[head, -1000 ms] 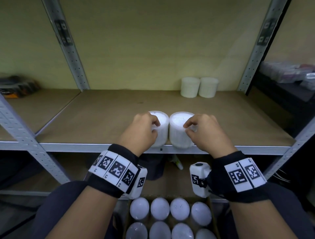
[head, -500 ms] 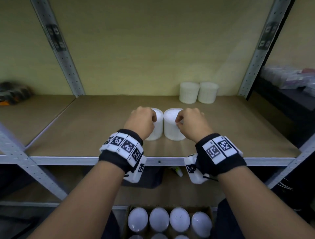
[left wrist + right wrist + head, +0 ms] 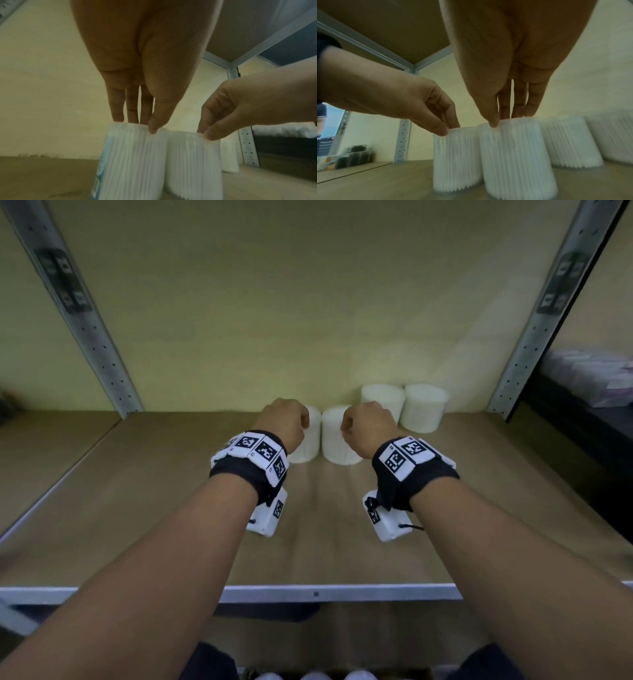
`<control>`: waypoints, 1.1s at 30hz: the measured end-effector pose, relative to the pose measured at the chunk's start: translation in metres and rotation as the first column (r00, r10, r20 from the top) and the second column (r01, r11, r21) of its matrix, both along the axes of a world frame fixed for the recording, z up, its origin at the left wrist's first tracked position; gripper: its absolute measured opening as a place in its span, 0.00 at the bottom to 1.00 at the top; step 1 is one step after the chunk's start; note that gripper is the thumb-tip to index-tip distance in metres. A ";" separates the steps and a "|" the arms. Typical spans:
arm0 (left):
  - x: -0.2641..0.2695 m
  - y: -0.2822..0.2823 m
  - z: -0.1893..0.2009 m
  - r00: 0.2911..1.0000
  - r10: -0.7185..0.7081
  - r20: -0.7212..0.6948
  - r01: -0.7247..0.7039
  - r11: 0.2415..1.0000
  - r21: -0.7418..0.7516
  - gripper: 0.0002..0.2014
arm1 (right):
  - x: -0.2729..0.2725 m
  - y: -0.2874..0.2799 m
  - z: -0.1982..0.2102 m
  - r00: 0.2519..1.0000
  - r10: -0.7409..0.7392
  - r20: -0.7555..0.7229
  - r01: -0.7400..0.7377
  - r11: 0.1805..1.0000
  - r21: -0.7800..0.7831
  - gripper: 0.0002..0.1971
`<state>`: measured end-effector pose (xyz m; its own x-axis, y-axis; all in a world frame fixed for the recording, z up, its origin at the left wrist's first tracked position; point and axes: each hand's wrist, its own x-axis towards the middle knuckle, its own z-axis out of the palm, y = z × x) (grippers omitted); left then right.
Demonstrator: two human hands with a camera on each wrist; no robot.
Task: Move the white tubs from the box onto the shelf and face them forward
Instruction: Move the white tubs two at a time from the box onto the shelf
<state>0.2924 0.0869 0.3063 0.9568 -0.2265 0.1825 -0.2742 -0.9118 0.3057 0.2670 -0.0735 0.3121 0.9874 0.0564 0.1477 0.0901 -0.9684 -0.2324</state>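
I see my left hand pinching the top rim of one ribbed white plastic tub, right hand pinching its neighbour — both tubs upright, touching, deep on the brown board shelf, just beside two more white tubs at the back wall.

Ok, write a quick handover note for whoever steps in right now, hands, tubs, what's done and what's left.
Left hand: pinches the top rim of the left tub.
Right hand: pinches the top rim of the right tub.
Both tubs stand upright, side by side, deep on the shelf, just left of two tubs already at the back.
Done: four tubs on the shelf.
Left: let go, check the labels face forward (a bluish one shows on the left tub's side), then fetch more from the box below.
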 end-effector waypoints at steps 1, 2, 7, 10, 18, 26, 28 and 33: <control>0.010 -0.001 -0.001 1.000 0.003 0.008 -0.003 1.000 0.001 0.13 | 0.010 0.000 0.000 1.000 -0.003 0.014 0.003 1.000 -0.005 0.12; 0.018 -0.003 -0.002 1.000 0.003 0.016 -0.003 1.000 0.003 0.13 | 0.017 -0.001 -0.001 1.000 -0.007 0.024 0.007 1.000 -0.008 0.12; 0.057 -0.011 -0.009 0.998 -0.007 0.060 0.007 1.000 -0.005 0.13 | 0.056 -0.007 -0.006 0.998 -0.021 0.058 0.021 1.000 0.003 0.11; 0.070 -0.014 -0.010 0.997 -0.017 0.074 0.018 1.000 -0.018 0.13 | 0.071 -0.010 -0.009 0.998 -0.026 0.061 0.024 0.999 0.027 0.11; 0.091 -0.017 -0.008 0.995 -0.050 0.085 0.050 0.999 0.005 0.14 | 0.091 -0.016 -0.011 0.997 -0.033 0.072 0.030 0.999 0.042 0.12; 0.078 -0.005 -0.001 0.991 -0.105 -0.086 0.108 0.993 0.037 0.22 | 0.083 -0.016 -0.005 0.997 0.004 -0.072 -0.003 1.000 0.009 0.20; 0.067 0.001 0.002 0.975 -0.111 -0.190 0.124 0.991 0.056 0.28 | 0.075 -0.017 -0.002 0.990 0.037 -0.138 -0.035 0.999 0.018 0.25; 0.032 0.009 -0.002 0.978 -0.038 -0.203 0.015 0.993 -0.114 0.30 | 0.030 -0.017 0.003 0.993 0.063 -0.097 -0.053 0.993 0.105 0.30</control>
<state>0.3242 0.0957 0.3040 0.9704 -0.2415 0.0088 -0.2188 -0.8623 0.4566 0.2974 -0.0900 0.3150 0.9931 0.1034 0.0559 0.1163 -0.9331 -0.3403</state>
